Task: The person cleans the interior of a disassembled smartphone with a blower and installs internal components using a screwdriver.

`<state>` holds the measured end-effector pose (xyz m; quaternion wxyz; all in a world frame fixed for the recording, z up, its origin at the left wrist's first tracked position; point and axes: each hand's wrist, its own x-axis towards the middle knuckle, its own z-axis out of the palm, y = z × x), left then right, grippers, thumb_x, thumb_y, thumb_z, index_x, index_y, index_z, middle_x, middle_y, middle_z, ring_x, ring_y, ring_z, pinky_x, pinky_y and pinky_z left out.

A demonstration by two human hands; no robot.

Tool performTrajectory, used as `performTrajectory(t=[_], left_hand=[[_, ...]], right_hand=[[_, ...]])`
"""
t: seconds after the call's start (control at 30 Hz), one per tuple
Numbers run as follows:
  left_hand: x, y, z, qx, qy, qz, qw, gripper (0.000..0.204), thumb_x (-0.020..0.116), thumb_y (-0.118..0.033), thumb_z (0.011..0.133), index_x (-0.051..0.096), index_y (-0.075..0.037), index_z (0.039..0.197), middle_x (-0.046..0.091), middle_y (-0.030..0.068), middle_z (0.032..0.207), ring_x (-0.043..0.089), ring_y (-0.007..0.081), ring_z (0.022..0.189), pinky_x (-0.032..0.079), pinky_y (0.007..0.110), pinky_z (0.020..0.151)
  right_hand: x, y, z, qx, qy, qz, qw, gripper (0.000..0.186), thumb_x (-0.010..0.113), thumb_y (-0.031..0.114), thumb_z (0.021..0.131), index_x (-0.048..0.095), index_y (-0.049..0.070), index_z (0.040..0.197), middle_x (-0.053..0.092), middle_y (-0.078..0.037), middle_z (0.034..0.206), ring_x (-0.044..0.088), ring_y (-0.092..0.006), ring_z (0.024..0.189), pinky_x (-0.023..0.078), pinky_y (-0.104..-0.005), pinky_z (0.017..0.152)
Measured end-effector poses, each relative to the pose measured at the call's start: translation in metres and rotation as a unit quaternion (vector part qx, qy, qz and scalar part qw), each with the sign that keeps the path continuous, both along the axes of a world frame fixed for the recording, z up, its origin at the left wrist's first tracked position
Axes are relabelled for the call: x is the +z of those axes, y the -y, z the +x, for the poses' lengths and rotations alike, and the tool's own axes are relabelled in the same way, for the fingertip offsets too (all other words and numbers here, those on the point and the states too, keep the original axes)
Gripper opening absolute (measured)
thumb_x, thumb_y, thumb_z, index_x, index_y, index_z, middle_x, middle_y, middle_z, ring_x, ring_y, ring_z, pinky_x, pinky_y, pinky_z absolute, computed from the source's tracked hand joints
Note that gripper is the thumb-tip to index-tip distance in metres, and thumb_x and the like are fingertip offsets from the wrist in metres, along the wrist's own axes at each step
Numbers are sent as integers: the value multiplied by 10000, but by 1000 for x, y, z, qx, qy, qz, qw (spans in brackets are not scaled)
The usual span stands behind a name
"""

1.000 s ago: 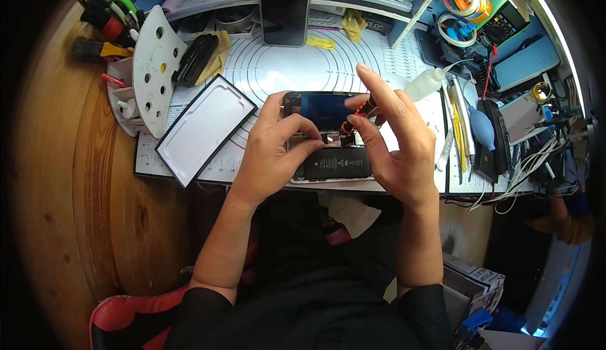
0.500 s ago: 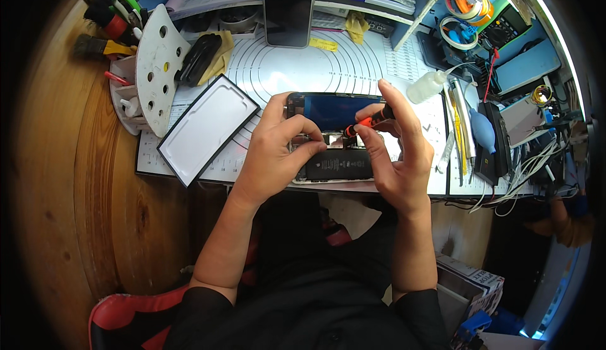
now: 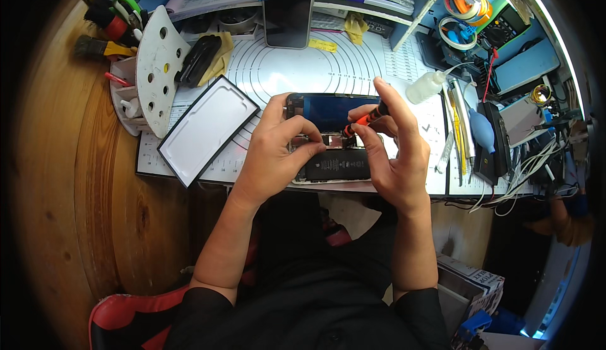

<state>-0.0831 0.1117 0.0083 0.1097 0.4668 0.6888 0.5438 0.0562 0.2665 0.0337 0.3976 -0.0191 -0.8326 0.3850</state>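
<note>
On a smooth white mat printed with fine dark rings, an opened phone of glass and metal lies at the near edge and serves as the dial's centre, twelve being away from the person. Its glossy, dark blue screen panel is raised on the twelve-o'clock side; its matt black rectangular battery lies in the body on the six-o'clock side, both long axes running nine to three. The left hand grips the nine-o'clock end, thumb and forefinger tips close together over the inner parts — whether they pinch anything I cannot tell. The right hand has thumb and fingers clamped on a slim red-orange and black screwdriver, its long axis running from two to eight o'clock, working end toward eight, over the phone's middle. At nine o'clock a shallow, black-rimmed white tray shows a moulded recess. Around ten, a white organiser with a curved, hole-punched panel holds brushes with dark bristles. At two stands a translucent squeeze bottle with pale contents and a thin bent spout; at three lies a rounded blue bulb.
</note>
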Motion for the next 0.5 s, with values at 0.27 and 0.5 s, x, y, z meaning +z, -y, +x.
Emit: performTrajectory(t=[0.27,0.5], left_hand=[[-1,-1,2,14,9,1,1000,202,871,-12,732,729,-52,871,554,133,1230,619,218,980,497,342,868],[-2,0,1,10,7,8,1000,211,879,-27,743,728,-56,887,552,132,1235,616,217,981,498,339,866]], right_hand=[[-12,9,4,75,-94,-111,987,726,608,-151,962,242,-4,1572,680,-237,1115,721,-269,1011,599,-389,918],[-17,14,-1,85,-96,-105,986,700,622,-174,941,312,-22,1550,670,-235,1129,725,-273,1009,624,-389,897]])
